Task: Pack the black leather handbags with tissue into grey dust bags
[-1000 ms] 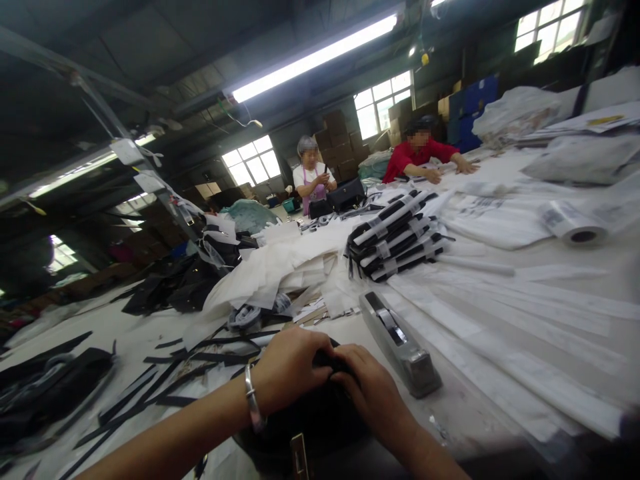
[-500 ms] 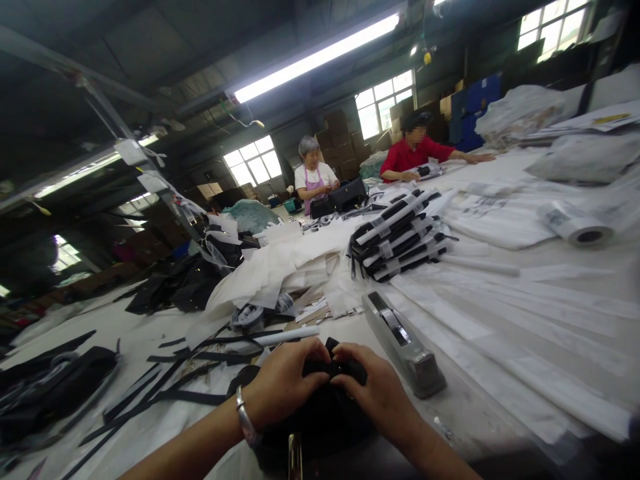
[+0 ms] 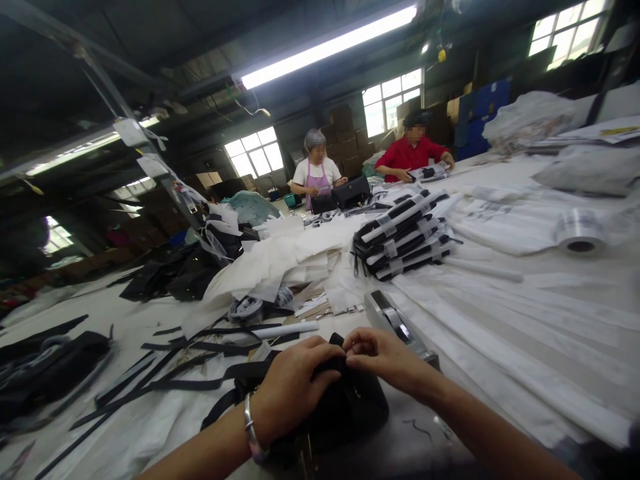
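Note:
A small black bag (image 3: 350, 410) lies on the white-covered table right in front of me. My left hand (image 3: 295, 387), with a silver bracelet on the wrist, is closed over the bag's top edge. My right hand (image 3: 387, 357) pinches the same top edge from the right side, fingers pressed together. The fingertips of both hands meet at the bag's upper rim. A black strap (image 3: 200, 385) trails from the bag to the left.
A metal tape dispenser (image 3: 395, 323) sits just beyond my right hand. A stack of wrapped black bags (image 3: 403, 237), white paper strips (image 3: 500, 333), a tape roll (image 3: 580, 232) and loose black straps (image 3: 100, 400) cover the table. Two people (image 3: 320, 170) work at the far end.
The bag has turned and lies further out on the table. My right hand has shifted up and right to pinch its top edge. The view has tipped slightly.

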Tool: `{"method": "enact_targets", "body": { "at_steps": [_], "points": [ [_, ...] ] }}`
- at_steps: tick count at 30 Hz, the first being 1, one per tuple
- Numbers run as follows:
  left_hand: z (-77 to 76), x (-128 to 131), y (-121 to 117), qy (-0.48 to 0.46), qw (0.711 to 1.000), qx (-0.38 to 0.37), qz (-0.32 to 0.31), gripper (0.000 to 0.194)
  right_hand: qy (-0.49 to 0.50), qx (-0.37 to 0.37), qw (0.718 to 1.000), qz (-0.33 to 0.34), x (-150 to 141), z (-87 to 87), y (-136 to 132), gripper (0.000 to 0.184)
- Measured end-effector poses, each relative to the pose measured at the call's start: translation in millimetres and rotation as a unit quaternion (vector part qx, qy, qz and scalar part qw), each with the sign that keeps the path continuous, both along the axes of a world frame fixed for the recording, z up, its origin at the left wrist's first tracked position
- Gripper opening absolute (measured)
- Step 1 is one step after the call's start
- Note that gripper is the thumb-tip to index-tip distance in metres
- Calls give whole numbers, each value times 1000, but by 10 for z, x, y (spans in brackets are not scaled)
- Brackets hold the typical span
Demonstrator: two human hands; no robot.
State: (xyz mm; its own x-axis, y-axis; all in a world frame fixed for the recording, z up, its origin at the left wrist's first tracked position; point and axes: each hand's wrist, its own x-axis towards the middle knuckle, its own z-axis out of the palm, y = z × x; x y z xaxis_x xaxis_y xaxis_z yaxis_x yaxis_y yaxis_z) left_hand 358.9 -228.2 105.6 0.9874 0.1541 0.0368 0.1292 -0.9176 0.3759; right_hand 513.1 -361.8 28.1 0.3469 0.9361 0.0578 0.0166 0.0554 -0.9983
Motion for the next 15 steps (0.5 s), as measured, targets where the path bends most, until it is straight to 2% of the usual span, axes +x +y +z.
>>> {"method": "enact_targets", "body": {
  "at_steps": [4,7,12,15],
  "points": [
    [-3,70,-77,15,999,29,13,28,36,-8,999,31,-5,-48,25,19],
    [-16,130,-114,25,997,65,31,22,35,-11,999,20,-15,-62,22,21],
    [-74,116,-76,13,998,42,39,18,-30,-16,999,-29,6,-91,-95,16],
    [-93,58,-36,10,998,33,49,19,-106,-35,989,-93,26,-182,-225,16]
  ]
}}
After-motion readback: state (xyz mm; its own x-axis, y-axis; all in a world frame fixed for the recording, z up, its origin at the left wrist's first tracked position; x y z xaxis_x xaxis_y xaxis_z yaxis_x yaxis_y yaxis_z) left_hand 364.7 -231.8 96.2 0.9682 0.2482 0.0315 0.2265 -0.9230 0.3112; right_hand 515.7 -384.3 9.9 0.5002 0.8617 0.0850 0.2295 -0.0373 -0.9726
